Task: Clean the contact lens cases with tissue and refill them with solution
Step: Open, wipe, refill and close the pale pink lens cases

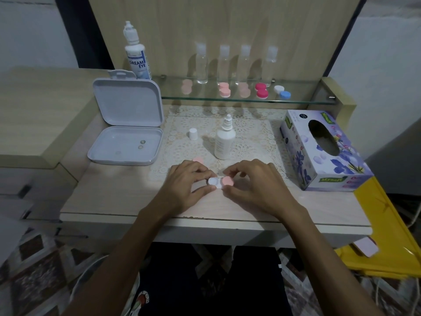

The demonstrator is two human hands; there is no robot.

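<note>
Both hands are down at the front of the table (118, 201), working one contact lens case (220, 181) between them. The left hand (184, 185) pinches the white-capped end, thumb below and fingers curled over the top. The right hand (252, 183) grips the pink cap (227, 180) on the other end, fingertips wrapped around it. The case sits low, right at the near edge of the lace mat (250, 137), and whether it touches the surface I cannot tell.

Just behind the hands stands the solution bottle (224, 140), upright on the mat with its nozzle bare. Its white cap (193, 134) stands apart to the left. A loose pink lid (198, 159) lies just beyond the left hand's knuckles.

Off to the left, an open grey box (127, 124) rests with its lid propped up, a few small round items lying in its tray. To the right, the floral tissue box (323, 153) sits angled, its oval slot facing up.

On the glass shelf (239, 100) at the back, more lens cases line up: pale pink, pink (224, 90), red (261, 90) and a white-and-blue one (282, 92), with clear bottles (201, 65) behind them. A taller labelled bottle (136, 53) stands at the shelf's left end.
</note>
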